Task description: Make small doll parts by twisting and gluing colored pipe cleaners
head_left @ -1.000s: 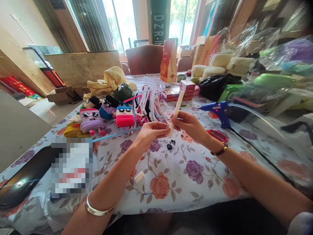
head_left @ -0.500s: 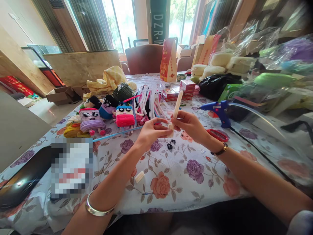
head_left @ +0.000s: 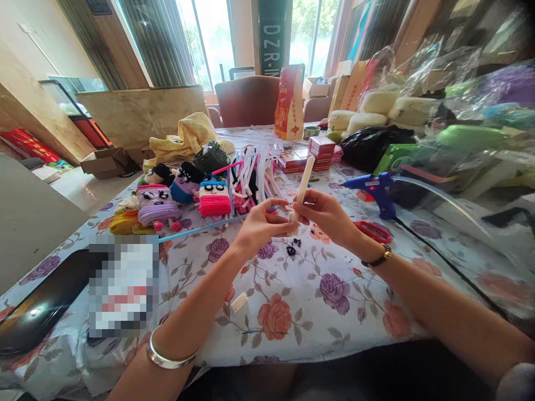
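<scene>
Long, straight cream strip, material unclear: probably light, semi-stiff; hold mid-length. Right hand: fingers pinching its middle. Left hand: fingers grasping its lower end.

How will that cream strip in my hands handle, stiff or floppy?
Probably fairly stiff: the cream strip stands straight above the right hand, with nothing propping its upper end. Likely light too, since it looks slim.

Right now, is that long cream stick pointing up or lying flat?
Pointing up, leaning right. The stick rises above the right hand, with the left hand at its bottom end.
</scene>
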`<state>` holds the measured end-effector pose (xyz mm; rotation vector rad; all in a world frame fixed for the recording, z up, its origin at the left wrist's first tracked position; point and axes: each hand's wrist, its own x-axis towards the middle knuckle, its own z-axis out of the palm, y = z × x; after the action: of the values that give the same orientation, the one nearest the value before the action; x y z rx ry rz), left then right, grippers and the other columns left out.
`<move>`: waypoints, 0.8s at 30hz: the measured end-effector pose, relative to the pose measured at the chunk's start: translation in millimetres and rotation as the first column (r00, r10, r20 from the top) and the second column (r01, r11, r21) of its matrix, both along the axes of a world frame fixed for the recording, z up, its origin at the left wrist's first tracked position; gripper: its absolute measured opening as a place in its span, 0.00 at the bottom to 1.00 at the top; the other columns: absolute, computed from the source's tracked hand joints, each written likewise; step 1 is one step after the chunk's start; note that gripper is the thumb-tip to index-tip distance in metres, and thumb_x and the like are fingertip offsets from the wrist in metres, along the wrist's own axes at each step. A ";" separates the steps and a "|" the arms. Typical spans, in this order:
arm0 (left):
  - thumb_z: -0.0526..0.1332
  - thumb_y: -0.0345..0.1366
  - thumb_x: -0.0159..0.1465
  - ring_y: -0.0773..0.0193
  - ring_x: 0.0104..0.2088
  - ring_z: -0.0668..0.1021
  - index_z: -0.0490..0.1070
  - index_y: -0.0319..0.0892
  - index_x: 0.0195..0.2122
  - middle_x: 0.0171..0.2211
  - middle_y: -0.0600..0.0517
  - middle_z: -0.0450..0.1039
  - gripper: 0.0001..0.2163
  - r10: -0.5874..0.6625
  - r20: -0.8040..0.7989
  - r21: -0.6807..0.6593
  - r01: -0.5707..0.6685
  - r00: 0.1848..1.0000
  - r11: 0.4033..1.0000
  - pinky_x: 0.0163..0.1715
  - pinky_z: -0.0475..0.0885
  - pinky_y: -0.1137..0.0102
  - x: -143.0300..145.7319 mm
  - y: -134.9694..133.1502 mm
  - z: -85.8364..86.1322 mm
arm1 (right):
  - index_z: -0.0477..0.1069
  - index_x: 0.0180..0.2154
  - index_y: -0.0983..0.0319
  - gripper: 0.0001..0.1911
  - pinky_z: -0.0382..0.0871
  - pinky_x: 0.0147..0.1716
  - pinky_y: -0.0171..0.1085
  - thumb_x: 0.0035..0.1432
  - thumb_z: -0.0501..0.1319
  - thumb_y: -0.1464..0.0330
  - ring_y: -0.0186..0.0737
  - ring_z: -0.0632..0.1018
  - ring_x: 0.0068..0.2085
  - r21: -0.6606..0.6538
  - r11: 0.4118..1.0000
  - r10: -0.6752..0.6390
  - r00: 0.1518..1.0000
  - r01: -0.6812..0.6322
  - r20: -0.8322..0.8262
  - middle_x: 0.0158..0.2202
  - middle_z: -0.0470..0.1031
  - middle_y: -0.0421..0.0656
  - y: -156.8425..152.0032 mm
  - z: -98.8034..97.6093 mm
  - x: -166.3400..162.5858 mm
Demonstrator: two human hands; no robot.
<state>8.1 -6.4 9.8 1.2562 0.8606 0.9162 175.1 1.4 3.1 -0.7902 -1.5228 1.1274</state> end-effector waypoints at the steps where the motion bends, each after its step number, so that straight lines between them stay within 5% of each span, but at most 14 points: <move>1: 0.71 0.31 0.46 0.63 0.30 0.80 0.66 0.39 0.46 0.27 0.50 0.78 0.26 0.007 -0.001 0.003 -0.007 1.000 1.000 0.34 0.75 0.68 -0.2 0.1 -0.2 | 0.67 0.30 0.63 0.11 0.60 0.21 0.31 0.51 0.65 0.63 0.26 0.66 0.21 0.002 1.000 0.003 1.000 -0.003 -0.003 0.21 0.68 0.35 0.2 -0.2 -0.1; 24: 0.70 0.29 0.47 0.66 0.26 0.78 0.67 0.38 0.46 0.24 0.51 0.78 0.24 0.065 -0.065 0.065 -0.060 0.996 0.996 0.29 0.73 0.73 -2.2 -3.1 8.8 | 0.69 0.29 0.63 0.11 0.67 0.26 0.32 0.46 0.68 0.65 0.28 0.71 0.25 -0.013 0.999 0.039 0.999 -0.038 0.032 0.24 0.71 0.36 -0.3 1.3 1.6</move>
<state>5.9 -9.5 18.6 1.3262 0.9344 0.9618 176.7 1.1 4.5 -0.7939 -1.5657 1.1578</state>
